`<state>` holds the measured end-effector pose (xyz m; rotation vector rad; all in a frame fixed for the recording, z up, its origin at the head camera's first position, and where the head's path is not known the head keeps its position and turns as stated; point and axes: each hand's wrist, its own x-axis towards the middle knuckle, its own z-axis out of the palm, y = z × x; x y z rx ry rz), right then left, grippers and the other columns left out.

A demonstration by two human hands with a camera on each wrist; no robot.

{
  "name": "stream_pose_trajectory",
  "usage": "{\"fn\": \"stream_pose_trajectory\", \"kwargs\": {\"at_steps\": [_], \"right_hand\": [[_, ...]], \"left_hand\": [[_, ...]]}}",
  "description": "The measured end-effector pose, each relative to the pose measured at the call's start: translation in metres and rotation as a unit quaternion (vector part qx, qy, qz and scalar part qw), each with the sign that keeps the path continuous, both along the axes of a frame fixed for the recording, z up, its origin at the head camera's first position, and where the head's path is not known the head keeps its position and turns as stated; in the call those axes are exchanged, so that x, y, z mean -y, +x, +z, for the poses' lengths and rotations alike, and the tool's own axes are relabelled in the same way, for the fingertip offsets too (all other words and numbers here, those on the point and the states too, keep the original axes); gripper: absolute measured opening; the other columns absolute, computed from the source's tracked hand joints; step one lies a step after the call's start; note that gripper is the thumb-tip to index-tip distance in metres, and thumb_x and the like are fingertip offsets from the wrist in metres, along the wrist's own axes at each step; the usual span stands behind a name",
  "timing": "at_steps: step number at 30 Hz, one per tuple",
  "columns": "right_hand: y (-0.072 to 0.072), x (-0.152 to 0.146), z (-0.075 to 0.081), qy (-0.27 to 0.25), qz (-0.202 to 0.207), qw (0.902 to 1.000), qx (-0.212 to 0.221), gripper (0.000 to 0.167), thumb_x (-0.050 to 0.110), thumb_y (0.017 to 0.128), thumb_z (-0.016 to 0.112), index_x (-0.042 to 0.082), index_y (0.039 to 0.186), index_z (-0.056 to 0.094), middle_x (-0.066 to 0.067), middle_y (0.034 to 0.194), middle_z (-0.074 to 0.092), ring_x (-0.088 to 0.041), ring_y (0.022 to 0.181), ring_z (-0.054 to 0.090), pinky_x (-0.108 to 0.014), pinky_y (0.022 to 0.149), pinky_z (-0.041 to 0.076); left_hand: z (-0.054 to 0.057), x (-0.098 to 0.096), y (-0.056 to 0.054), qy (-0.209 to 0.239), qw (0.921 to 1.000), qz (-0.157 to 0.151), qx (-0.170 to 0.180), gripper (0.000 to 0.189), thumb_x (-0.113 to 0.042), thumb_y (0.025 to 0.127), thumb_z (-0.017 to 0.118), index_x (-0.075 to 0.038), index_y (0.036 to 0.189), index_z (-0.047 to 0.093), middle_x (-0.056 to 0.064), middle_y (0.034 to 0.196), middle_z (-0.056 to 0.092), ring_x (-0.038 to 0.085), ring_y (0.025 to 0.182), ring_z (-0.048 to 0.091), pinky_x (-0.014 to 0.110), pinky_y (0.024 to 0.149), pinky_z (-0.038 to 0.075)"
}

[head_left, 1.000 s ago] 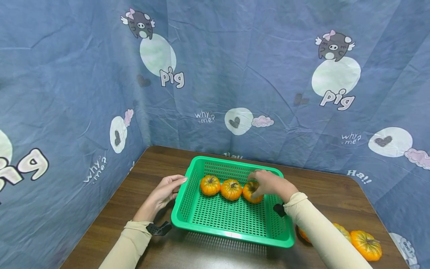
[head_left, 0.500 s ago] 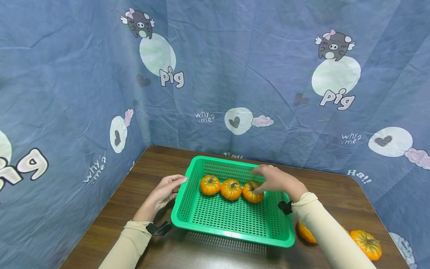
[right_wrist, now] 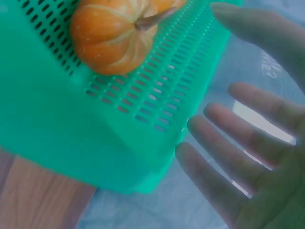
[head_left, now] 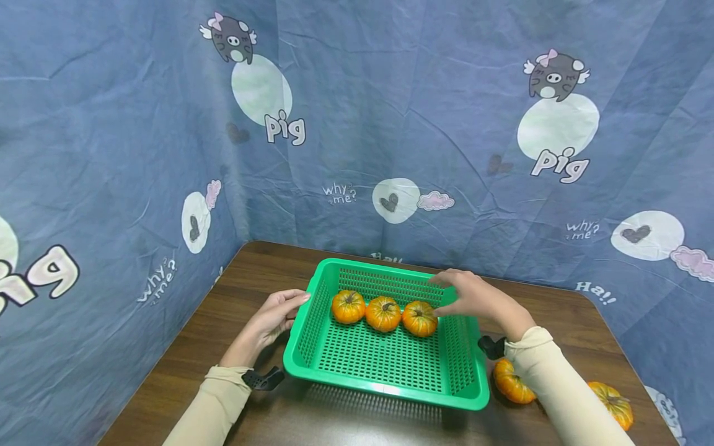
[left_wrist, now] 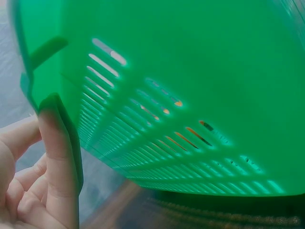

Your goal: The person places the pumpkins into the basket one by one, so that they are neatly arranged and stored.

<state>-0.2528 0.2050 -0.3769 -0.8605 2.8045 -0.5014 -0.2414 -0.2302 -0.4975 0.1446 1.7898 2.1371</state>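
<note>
A green plastic basket (head_left: 385, 389) with slotted walls holds a row of three small orange pumpkins: a left one (head_left: 348, 306), a middle one (head_left: 383, 314) and a right one (head_left: 419, 320). At the basket's left side my left hand (head_left: 274, 319) grips the rim, thumb on top and the other fingers below the edge. My right hand (head_left: 474, 298) hovers over the right rear corner with nothing in it. Its fingers are spread in the right wrist view, apart from the nearby pumpkin (right_wrist: 112, 40).
On the brown wooden table (head_left: 184, 371), right of the basket, lie a pumpkin (head_left: 512, 384) beside the right sleeve and another pumpkin (head_left: 613, 404) farther right. The sleeve (head_left: 563, 384) covers the space between them. A blue printed cloth (head_left: 446, 124) hangs behind and at the left.
My right hand has let go of the right pumpkin in the basket and moved up and to the right. The left hand and the basket have stayed in place.
</note>
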Motion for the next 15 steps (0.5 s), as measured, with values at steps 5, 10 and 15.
{"fn": "stream_pose_trajectory", "kwargs": {"at_steps": [5,10,15], "right_hand": [[0.008,-0.010,0.005,-0.014,-0.007,0.9997,-0.016,0.067,0.034,0.086,0.085,0.002,0.139,0.061,-0.020,0.139,0.063,-0.041,0.122,0.063,-0.059,0.098,0.056],[0.017,-0.020,0.007,-0.025,-0.020,0.9990,-0.030,0.064,0.030,0.086,0.085,0.003,0.139,0.062,-0.019,0.137,0.064,-0.040,0.120,0.064,-0.057,0.095,0.058],[0.028,-0.032,0.008,-0.031,-0.038,0.9977,-0.046,0.063,0.033,0.086,0.086,0.009,0.138,0.063,-0.012,0.122,0.069,-0.030,0.108,0.066,-0.046,0.087,0.057]], "left_hand": [[0.000,0.000,0.000,0.001,1.0000,0.003,0.002,0.021,-0.022,0.107,0.059,-0.005,0.119,0.063,-0.003,0.095,0.077,0.008,0.083,0.077,0.024,0.071,0.065],[0.001,0.000,0.000,0.002,1.0000,0.000,0.004,0.020,-0.021,0.107,0.058,-0.005,0.119,0.063,-0.003,0.094,0.078,0.008,0.082,0.077,0.024,0.070,0.065],[0.000,0.000,0.000,0.002,1.0000,-0.004,0.003,0.021,-0.022,0.107,0.059,-0.006,0.119,0.064,-0.003,0.094,0.078,0.008,0.082,0.076,0.023,0.069,0.064]]}}
